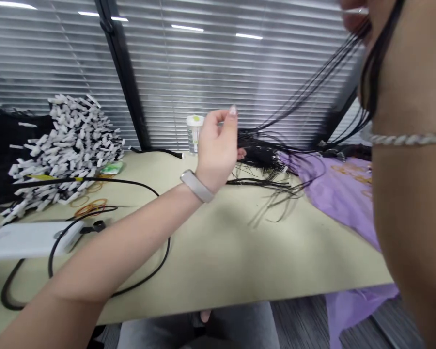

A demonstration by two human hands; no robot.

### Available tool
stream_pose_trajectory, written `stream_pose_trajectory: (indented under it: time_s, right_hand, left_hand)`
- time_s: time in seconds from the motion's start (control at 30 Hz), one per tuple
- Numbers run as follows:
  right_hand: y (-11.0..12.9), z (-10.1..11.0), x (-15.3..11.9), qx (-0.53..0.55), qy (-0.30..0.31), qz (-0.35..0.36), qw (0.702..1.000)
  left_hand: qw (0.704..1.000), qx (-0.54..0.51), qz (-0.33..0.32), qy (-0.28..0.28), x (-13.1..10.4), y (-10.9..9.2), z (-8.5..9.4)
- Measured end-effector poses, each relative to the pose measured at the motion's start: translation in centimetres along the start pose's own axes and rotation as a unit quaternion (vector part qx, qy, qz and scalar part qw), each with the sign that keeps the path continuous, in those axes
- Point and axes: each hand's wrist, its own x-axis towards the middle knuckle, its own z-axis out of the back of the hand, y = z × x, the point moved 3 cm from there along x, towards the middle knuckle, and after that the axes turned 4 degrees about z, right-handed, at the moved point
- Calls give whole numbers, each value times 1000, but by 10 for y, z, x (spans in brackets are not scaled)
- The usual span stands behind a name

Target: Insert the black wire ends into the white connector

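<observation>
My left hand (218,145) hovers above the table's back middle, fingers apart and curled, next to a heap of thin black cords (265,157). It holds nothing that I can see. My right hand (354,17) is raised at the top right corner, mostly out of frame, fingers closed on a bundle of the black cords (323,77) that stretch down to the heap. My right forearm (410,194), with a silver bracelet, fills the right edge.
A pile of white-tagged black cords (65,145) lies at the left. A thick black cable (156,261) loops over the beige table (240,252), beside a white box (29,238) and orange rubber bands (90,207). A small clear jar (194,132) stands by the blinds. Purple cloth (345,194) covers the right.
</observation>
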Motion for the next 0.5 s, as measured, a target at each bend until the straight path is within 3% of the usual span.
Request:
stream_pose_trajectory:
  time_s: [0.07, 0.13, 0.27, 0.37, 0.5]
  right_hand:
    - [10, -15, -3, -114, -6, 72, 991]
    - [14, -41, -25, -218, 97, 138, 961]
    - [-9, -91, -95, -234, 271, 90, 929]
    - [-28, -120, -139, -217, 350, 39, 910]
    - [-24, -145, -169, -194, 417, -6, 888]
  left_hand:
    - [999, -32, 16, 32, -5, 0, -12]
    - [996, -29, 43, 76, -13, 11, -12]
    - [985, 40, 136, 102, -35, 55, 21]
    - [976, 74, 184, 94, -50, 82, 54]
    - [963, 118, 214, 111, -60, 87, 78]
